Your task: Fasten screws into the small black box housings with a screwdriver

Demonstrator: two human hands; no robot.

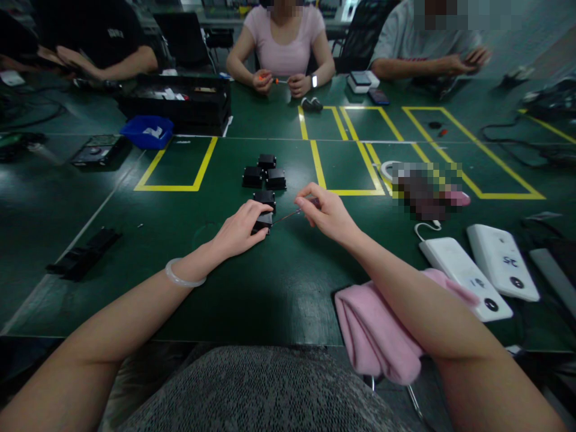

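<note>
My left hand (240,228) is closed over a small black box-shaped part (263,222) that rests on the green table (279,282). My right hand (327,211) pinches a thin screwdriver (288,215) whose tip points at that part. A second black part (264,197) sits just beyond my left fingers. Three more black parts (265,172) are grouped a little farther back in the middle of the table.
A pink cloth (373,336) and two white power banks (483,273) lie at my right. Black strips (83,255) lie at the left. A blue bin (147,130) and a black tray (189,102) stand farther back. Three people sit across the table, one holding an orange-handled tool.
</note>
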